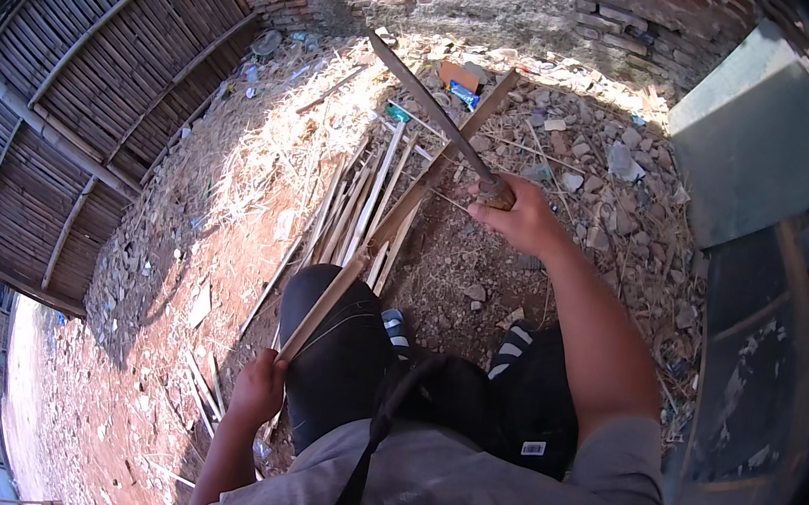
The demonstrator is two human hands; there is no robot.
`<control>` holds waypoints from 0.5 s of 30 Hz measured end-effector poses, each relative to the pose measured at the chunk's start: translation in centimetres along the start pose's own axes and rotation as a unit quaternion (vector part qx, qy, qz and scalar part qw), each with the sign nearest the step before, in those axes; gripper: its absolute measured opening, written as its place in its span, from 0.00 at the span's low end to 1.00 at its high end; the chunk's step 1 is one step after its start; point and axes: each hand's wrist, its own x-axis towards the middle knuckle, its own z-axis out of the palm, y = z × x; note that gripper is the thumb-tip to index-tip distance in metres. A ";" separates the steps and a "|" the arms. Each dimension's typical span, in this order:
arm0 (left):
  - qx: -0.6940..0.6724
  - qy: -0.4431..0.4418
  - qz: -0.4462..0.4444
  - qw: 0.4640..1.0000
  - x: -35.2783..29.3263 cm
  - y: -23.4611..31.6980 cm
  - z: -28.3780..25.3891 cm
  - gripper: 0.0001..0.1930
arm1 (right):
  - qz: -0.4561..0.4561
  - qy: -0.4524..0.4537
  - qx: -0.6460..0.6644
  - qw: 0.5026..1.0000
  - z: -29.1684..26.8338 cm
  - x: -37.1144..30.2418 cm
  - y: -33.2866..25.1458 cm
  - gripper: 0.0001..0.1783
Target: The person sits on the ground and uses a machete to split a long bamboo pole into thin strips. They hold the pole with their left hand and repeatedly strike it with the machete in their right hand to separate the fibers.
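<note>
My left hand (258,389) is closed around the near end of a long, flat bamboo strip (324,305). The strip slants across my left knee; beyond it, a darker length runs on up and to the right, though I cannot tell whether it is one piece. In my right hand (528,218) is the handle of a machete (425,101), its long dark blade pointing up and left. From above, the blade crosses over the far length of bamboo; whether they touch I cannot tell. Several split bamboo strips (363,198) lie on the ground ahead of my knees.
A woven bamboo panel (92,107) rises at the left. At the back stands a brick wall (512,10). Grey sheets (766,144) lean at the right. Rubble (621,192), straw and a blue wrapper (463,94) litter the ground; more strips (202,394) lie beside my left arm.
</note>
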 end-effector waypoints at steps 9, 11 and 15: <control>-0.009 -0.059 -0.057 0.997 0.0 -0.1 -0.4 0.18 | -0.025 -0.158 -0.438 0.885 0.9 -1.3 -3.4 0.17; -0.010 -0.060 -0.060 0.996 -0.3 -0.5 -0.8 0.19 | -0.023 -0.157 -0.410 0.898 0.7 -0.8 -1.7 0.16; -0.022 -0.081 -0.070 0.994 -1.0 -1.2 -1.5 0.18 | 0.032 -0.137 -0.366 0.920 -1.2 0.3 1.0 0.16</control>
